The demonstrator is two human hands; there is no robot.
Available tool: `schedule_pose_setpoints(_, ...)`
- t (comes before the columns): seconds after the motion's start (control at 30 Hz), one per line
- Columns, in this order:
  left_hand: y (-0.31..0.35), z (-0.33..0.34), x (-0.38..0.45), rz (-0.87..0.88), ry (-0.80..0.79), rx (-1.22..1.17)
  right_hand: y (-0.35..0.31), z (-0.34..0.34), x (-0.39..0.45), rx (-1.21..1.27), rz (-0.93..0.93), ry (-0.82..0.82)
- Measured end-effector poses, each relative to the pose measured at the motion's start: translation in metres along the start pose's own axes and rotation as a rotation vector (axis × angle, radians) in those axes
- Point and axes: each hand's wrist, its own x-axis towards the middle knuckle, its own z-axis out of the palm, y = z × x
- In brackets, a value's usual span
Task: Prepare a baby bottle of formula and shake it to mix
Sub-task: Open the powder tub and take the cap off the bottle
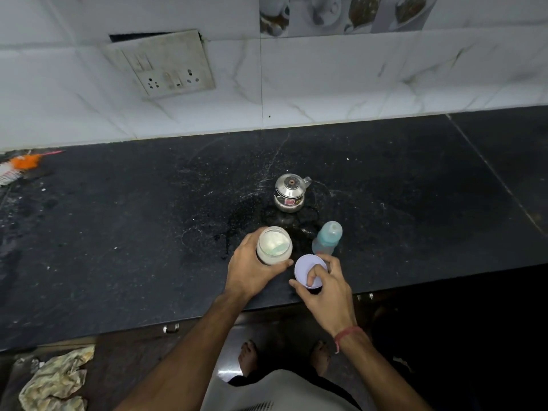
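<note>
Left hand point(252, 269) wrapping round glass jar point(274, 246) of white powder; right hand point(326, 289) pinching flat round lid point(310, 271); translucent blue bottle point(327, 237) standing at jar's 3 o'clock.

Ahead of my hands the pot point(290, 192) blocks the middle; the bottle point(327, 238) stands just beyond my right hand point(326, 287). Left of my left hand point(252, 266), the counter point(118, 232) lies open.

- I see both forearms bare, no sleeves.
- On my right wrist, a red thread band point(347, 336) with a loose end.
- Near edge: pale garment point(275, 390), bare feet point(249, 355).
</note>
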Motion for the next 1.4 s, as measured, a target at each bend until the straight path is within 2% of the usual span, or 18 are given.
schedule_pose_setpoints(0.3, 0.009, -0.002, -0.006, -0.015, 0.011, 0.013, 0.021, 0.022, 0.007, -0.141, -0.031, -0.044)
schedule_pose_setpoints(0.47, 0.016, 0.001, -0.009, -0.028, 0.05, 0.155, 0.023, 0.021, 0.011, -0.16, -0.037, -0.093)
schedule_pose_setpoints(0.87, 0.025, 0.008, -0.016, -0.136, 0.08, 0.111, 0.019, 0.028, 0.008, -0.273, -0.038, -0.109)
schedule_pose_setpoints(1.07, 0.026, 0.011, -0.015, -0.173, 0.074, 0.085, 0.017, 0.018, 0.006, -0.132, -0.048, -0.075)
schedule_pose_setpoints(1.13, 0.029, 0.012, -0.015, -0.111, 0.086, 0.121, 0.014, 0.01, 0.006, -0.093, -0.035, -0.004)
schedule_pose_setpoints(1.27, 0.041, 0.015, -0.011, 0.139, 0.136, 0.32, 0.009, -0.006, 0.011, -0.048, 0.017, 0.094)
schedule_pose_setpoints(1.4, 0.07, 0.021, -0.006, 0.3, 0.088, 0.316, 0.003, -0.018, 0.019, 0.076, 0.061, 0.175)
